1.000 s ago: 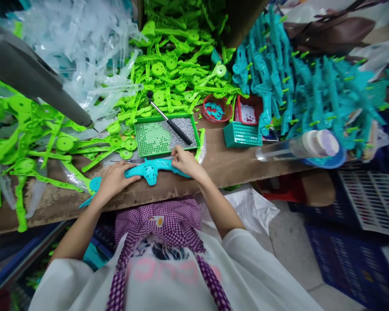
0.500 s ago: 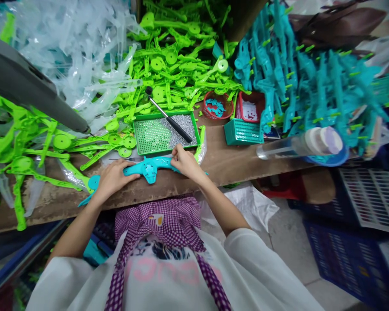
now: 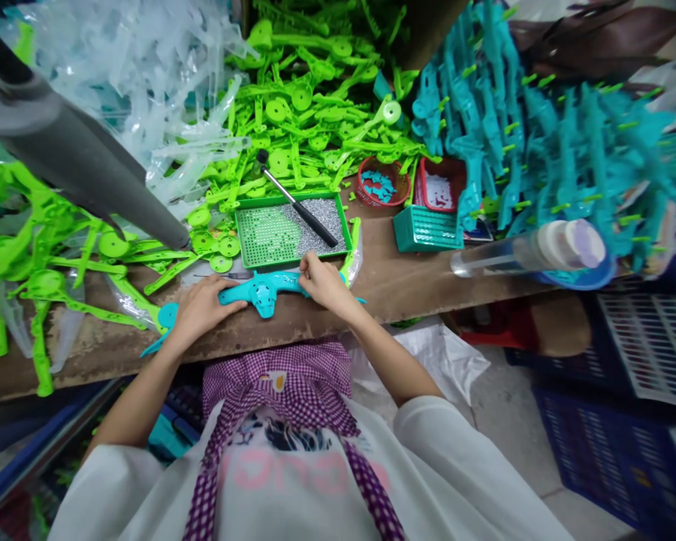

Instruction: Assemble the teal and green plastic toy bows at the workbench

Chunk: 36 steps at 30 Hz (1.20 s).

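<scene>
Just on the near side of the green tray (image 3: 244, 252), the blue plastic part (image 3: 264, 294) lies with its long axis running left to right, roughly along the workbench (image 3: 380, 259); a stubby lug at its middle points toward the person. Which end is the front cannot be told.

Left of the lug, the left hand (image 3: 203, 306) is partly closed, gripping the part with thumb on the near side and fingers over the top. Right of it, the right hand (image 3: 322, 285) has its fingers curled and closed against the part; whether they pinch something small is hidden.

A narrow bare strip separates the part from the bench's front edge. To the tray's right is open bench, reaching to a teal basket (image 3: 428, 229). A black-handled tool (image 3: 317, 224) lies across the tray; beyond rises a heap of green pieces (image 3: 298, 113).
</scene>
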Tool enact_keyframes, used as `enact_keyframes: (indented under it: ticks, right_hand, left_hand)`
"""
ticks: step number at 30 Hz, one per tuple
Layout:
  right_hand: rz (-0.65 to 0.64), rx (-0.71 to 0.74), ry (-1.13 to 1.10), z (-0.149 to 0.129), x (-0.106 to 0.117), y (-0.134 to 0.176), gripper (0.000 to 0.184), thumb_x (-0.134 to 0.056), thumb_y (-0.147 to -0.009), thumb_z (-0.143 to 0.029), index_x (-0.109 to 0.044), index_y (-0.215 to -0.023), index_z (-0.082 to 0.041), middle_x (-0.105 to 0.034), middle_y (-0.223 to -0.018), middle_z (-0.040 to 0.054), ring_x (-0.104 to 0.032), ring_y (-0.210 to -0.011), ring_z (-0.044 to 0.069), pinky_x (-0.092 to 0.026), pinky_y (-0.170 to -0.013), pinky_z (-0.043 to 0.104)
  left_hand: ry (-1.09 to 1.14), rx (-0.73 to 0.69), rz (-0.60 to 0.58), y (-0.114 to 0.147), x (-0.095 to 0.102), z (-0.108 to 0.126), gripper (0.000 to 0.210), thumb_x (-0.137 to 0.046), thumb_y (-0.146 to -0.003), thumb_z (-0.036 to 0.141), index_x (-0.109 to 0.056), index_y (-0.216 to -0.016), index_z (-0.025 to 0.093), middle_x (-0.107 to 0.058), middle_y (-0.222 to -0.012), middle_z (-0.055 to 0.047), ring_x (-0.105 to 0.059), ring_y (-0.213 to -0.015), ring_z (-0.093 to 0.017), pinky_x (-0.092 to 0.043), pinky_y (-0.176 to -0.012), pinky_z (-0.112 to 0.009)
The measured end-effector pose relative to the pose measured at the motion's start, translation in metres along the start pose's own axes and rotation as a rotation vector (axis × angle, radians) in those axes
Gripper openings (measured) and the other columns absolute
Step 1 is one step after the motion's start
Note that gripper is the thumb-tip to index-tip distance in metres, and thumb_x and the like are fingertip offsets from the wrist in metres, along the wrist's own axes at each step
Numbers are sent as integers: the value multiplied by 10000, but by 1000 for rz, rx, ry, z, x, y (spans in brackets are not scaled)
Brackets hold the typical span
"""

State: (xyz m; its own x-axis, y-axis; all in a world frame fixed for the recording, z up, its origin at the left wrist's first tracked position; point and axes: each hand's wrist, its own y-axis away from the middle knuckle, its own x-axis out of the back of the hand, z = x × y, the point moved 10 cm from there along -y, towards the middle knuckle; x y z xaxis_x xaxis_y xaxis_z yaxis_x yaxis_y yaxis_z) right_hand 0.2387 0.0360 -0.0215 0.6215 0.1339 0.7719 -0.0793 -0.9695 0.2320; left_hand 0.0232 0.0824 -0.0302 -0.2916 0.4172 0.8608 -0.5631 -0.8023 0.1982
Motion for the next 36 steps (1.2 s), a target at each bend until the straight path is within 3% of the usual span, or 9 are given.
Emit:
enact_keyframes:
  ticks: [9,12,16,23,27,30,33,36]
  right_hand:
    - [-136,21,228,-9,-5,0,194,-406,-873,-168,-475,-1053,-179,-672,-884,102,-561,-720,227,-315,-684,320]
    - [-177,2,135,-4,2,3,205,-500,-859,-226,-465,-1057,-187,-651,-789,56,-563,-718,212,-329,-680,308]
    - [-151,30,-34,-1,6,7,208,-440,-849,-174,-442,-1054,-203,-568,-665,-22,-523,-642,171,-320,-660,287]
    - [-149,57,108,-3,-6,-1,237,-414,-842,-140,-463,-1067,-194,-592,-735,17,-480,-643,174,-290,-657,307]
    - [-157,73,-164,2,1,7,170,-508,-882,-247,-474,-1041,-198,-561,-658,-30,-515,-640,150,-346,-650,284]
    - [-30,-18,-314,15,16,17,208,-590,-870,-368,-524,-963,-195,-602,-699,-15,-563,-667,138,-386,-650,271]
    - [42,-81,-160,16,20,23,219,-612,-862,-400,-583,-823,-186,-652,-755,32,-586,-710,150,-367,-654,280]
    - [27,-127,56,10,15,20,161,-559,-872,-284,-637,-776,-180,-681,-771,61,-584,-723,171,-312,-646,300]
  left_hand:
    - [-8,17,-57,-2,-3,-2,496,-656,-811,557,-681,-1178,224,-678,-1129,-96,-626,-1056,-309,-467,-927,-426]
    - [-4,19,-53,-2,-4,-3,495,-652,-810,569,-687,-1160,221,-682,-1120,-91,-634,-1036,-301,-473,-912,-418]
    - [5,11,-33,-1,-4,-3,495,-651,-806,576,-686,-1162,232,-680,-1127,-88,-629,-1034,-297,-472,-902,-417]
    - [53,-12,-45,-5,-8,-7,529,-653,-786,601,-682,-1157,225,-678,-1102,-86,-624,-1016,-285,-471,-908,-409]
    - [71,-23,-56,-6,-10,-8,526,-657,-789,584,-675,-1159,211,-674,-1107,-91,-620,-1032,-286,-471,-911,-415]
    - [69,-27,-62,-6,-10,-8,512,-663,-793,563,-673,-1161,208,-673,-1121,-94,-618,-1047,-290,-469,-919,-422]
    - [54,-23,-64,-5,-10,-8,509,-668,-787,561,-679,-1155,209,-677,-1121,-95,-621,-1045,-302,-474,-908,-429]
    - [39,-2,-53,-5,-8,-9,517,-664,-786,571,-676,-1164,219,-674,-1138,-94,-621,-1059,-308,-473,-924,-439]
